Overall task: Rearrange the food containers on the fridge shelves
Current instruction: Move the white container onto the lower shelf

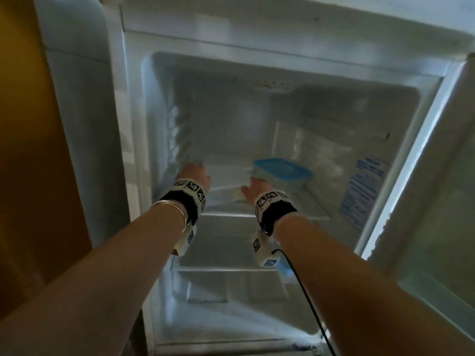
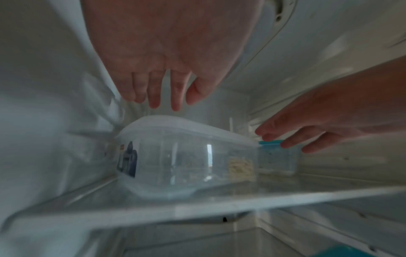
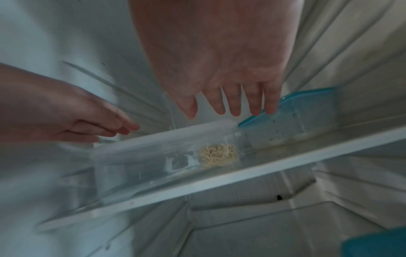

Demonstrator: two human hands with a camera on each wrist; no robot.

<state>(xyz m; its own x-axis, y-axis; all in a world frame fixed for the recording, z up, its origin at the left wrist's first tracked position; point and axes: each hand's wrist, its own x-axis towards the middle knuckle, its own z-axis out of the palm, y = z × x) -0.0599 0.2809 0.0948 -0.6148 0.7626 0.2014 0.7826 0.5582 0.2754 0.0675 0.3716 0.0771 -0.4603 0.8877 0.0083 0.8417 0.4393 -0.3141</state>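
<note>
A long clear container with a white lid [image 2: 184, 153] [image 3: 158, 156] [image 1: 226, 199] lies on the upper glass shelf [image 2: 241, 203] [image 3: 274, 167], a clump of noodles showing through its right end. To its right stands a clear container with a blue lid [image 1: 282, 173] [image 3: 292, 118] [image 2: 276, 156]. My left hand [image 1: 195, 176] [image 2: 162, 97] hovers open just above the white lid's left end, fingers straight, not touching. My right hand [image 1: 254, 188] [image 3: 232, 106] is open above the gap between the two containers, fingertips near the blue lid's edge.
The fridge door [image 1: 442, 201] stands open at the right, a blue label [image 1: 362, 191] on the inner right wall. A lower shelf [image 1: 226, 268] carries another blue-lidded container [image 3: 377, 243], with drawers [image 1: 236, 291] beneath. A yellow wall [image 1: 30, 150] flanks the left.
</note>
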